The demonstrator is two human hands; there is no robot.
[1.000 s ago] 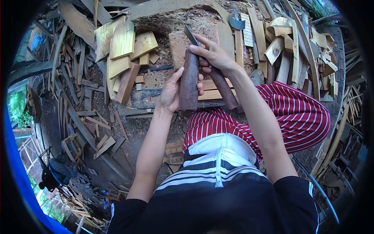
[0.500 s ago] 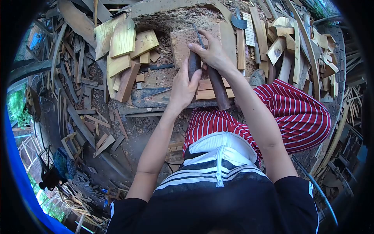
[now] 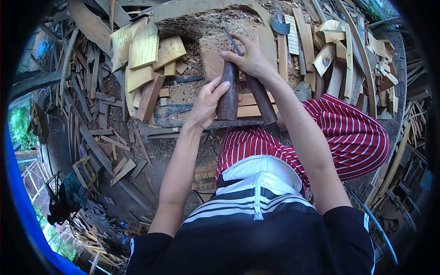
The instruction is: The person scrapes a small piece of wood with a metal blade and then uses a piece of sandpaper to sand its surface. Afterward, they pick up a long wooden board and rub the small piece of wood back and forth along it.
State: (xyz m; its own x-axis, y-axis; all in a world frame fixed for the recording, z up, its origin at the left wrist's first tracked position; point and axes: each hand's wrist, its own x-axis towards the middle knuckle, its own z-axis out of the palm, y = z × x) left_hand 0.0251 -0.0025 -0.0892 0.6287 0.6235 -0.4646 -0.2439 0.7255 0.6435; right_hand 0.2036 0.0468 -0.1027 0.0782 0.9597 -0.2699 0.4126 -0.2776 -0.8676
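My left hand (image 3: pixel 208 103) grips a dark brown wooden piece (image 3: pixel 228 98) by its left side, thumb laid across its face. The piece stands lengthwise toward me, wider at the near end. My right hand (image 3: pixel 252 57) is closed around a long-handled tool, with a thin metal blade (image 3: pixel 233 42) pointing away and a dark, thick handle (image 3: pixel 262 101) running back under the wrist. The right thumb lies close to the far end of the wooden piece. Both are over a worn wooden work block (image 3: pixel 211 52) scattered with chips.
Pale wood offcuts (image 3: pixel 144 50) are stacked on the left of the block. A curved dark metal blade (image 3: pixel 281 27) lies at the back right, beside more wood pieces (image 3: pixel 337 50). My striped trouser leg (image 3: pixel 348 137) is at the right. Another person (image 3: pixel 64 201) is far left.
The dark wooden piece has turned, showing a broader face, and my left hand has shifted left and down along it. The tool's handle has swung slightly right.
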